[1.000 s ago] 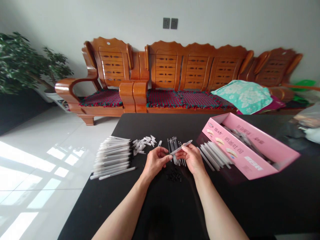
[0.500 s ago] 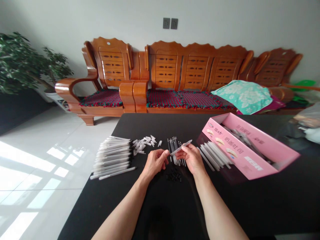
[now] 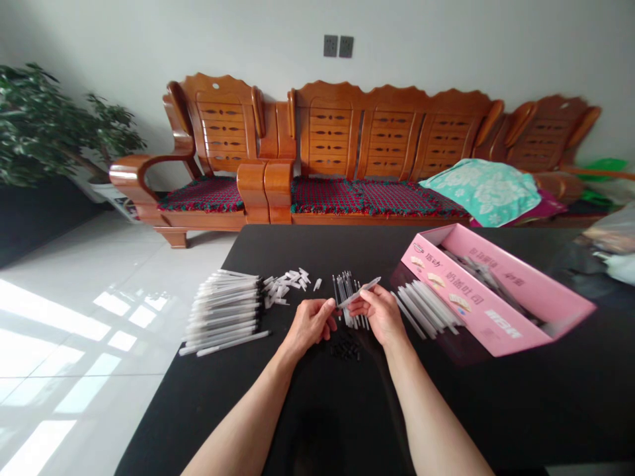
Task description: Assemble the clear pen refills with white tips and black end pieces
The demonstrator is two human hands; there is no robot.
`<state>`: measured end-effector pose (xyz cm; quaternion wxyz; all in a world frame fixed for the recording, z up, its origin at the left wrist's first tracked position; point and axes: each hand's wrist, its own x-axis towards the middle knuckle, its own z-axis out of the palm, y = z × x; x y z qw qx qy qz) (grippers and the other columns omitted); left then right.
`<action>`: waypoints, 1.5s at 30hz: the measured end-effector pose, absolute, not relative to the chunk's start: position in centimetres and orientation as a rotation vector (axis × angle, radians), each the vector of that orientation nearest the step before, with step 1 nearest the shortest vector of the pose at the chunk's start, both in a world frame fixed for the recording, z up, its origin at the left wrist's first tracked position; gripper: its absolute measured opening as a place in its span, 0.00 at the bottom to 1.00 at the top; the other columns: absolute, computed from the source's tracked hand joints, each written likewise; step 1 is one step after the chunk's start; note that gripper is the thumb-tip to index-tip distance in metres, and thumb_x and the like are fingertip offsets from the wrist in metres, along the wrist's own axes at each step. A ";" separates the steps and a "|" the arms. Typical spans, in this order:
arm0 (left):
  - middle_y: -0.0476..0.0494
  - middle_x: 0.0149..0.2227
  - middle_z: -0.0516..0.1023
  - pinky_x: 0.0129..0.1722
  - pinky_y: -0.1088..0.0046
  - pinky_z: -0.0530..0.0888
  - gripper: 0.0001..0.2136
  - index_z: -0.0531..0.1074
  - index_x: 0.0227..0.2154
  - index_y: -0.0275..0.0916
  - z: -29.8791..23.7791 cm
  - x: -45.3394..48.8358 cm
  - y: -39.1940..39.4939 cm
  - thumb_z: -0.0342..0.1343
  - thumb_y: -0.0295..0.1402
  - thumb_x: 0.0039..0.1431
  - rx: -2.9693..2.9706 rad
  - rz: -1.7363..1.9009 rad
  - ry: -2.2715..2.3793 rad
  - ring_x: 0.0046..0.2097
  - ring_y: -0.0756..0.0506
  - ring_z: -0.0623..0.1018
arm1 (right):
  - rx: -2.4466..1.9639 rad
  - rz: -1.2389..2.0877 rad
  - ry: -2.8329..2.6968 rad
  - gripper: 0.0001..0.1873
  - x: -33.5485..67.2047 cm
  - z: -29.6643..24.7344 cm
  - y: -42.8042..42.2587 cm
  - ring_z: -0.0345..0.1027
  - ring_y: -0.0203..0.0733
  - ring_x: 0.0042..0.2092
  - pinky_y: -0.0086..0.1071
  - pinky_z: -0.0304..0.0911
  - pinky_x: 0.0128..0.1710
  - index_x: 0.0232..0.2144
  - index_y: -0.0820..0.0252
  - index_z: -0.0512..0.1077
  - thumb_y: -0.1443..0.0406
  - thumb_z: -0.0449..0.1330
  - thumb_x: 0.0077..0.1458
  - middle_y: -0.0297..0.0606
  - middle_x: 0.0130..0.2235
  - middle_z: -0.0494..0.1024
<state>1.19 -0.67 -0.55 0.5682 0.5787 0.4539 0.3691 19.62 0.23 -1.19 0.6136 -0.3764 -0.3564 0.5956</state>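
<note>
Over the middle of the table, my right hand (image 3: 380, 312) is closed around a clear white pen barrel (image 3: 366, 293), which slants up to the right. My left hand (image 3: 311, 322) pinches at the barrel's lower left end; anything small between those fingertips is hidden. Under the barrel lie several thin pen refills (image 3: 343, 287), partly covered by the right fingers. A small heap of black plugs (image 3: 346, 346) sits nearer to me, between my wrists. To the right of my right hand is a row of white pen barrels (image 3: 427, 309).
Left of my hands lies a stack of pens with black ends (image 3: 223, 311), with loose white pen caps (image 3: 285, 286) beside it. A pink box (image 3: 489, 307) holding more pale pieces stands at the right on the black table (image 3: 208, 410). Wooden seats (image 3: 332, 132) line the wall.
Hardly anything differs. The left thumb and fingers have shifted very slightly at the barrel's end, while the right hand keeps its hold.
</note>
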 end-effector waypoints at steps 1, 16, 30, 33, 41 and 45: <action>0.47 0.21 0.75 0.12 0.82 0.57 0.23 0.74 0.30 0.33 -0.6 1.2 -0.7 0.51 0.52 0.60 1.365 0.857 1.057 0.15 0.55 0.67 | -0.869 1.373 -0.823 0.13 19.6 -1.2 0.2 0.77 0.43 0.24 0.31 0.73 0.22 0.31 0.61 0.71 0.62 0.69 0.47 0.37 0.24 0.81; 0.40 0.41 0.79 0.39 0.70 0.75 0.16 0.74 0.49 0.39 -0.5 0.3 0.1 0.57 0.37 0.60 1.853 1.148 1.247 0.39 0.45 0.79 | -0.874 1.378 -0.797 0.11 19.9 -1.3 0.2 0.75 0.40 0.23 0.31 0.72 0.22 0.30 0.61 0.72 0.62 0.68 0.47 0.37 0.25 0.81; 0.39 0.39 0.79 0.47 0.65 0.72 0.05 0.76 0.35 0.36 -2.0 -0.4 2.2 0.56 0.25 0.59 2.346 0.814 1.611 0.44 0.41 0.76 | -0.951 1.486 -0.925 0.11 19.7 -0.8 -0.4 0.67 0.34 0.18 0.26 0.64 0.16 0.31 0.64 0.76 0.61 0.66 0.48 0.34 0.21 0.76; 0.42 0.37 0.78 0.41 0.67 0.73 0.06 0.75 0.37 0.38 -1.9 -0.7 1.9 0.57 0.25 0.57 2.253 0.826 1.697 0.42 0.41 0.76 | -0.949 1.493 -0.930 0.10 19.7 -0.9 -0.4 0.67 0.35 0.18 0.26 0.64 0.16 0.30 0.63 0.74 0.61 0.67 0.48 0.34 0.21 0.76; 0.44 0.34 0.77 0.39 0.69 0.75 0.16 0.75 0.48 0.37 -1.3 -0.7 1.8 0.56 0.30 0.57 1.604 1.165 1.364 0.33 0.47 0.77 | -0.883 1.448 -0.904 0.21 19.8 -0.4 -0.4 0.68 0.36 0.19 0.27 0.66 0.18 0.48 0.59 0.71 0.63 0.65 0.50 0.31 0.22 0.76; 0.47 0.29 0.76 0.31 0.75 0.76 0.17 0.75 0.42 0.34 -0.6 -0.6 1.4 0.64 0.37 0.50 0.988 1.177 0.967 0.29 0.50 0.76 | -0.850 1.439 -0.877 0.18 19.9 -0.4 -0.4 0.70 0.36 0.21 0.28 0.67 0.20 0.46 0.61 0.74 0.64 0.64 0.51 0.32 0.22 0.77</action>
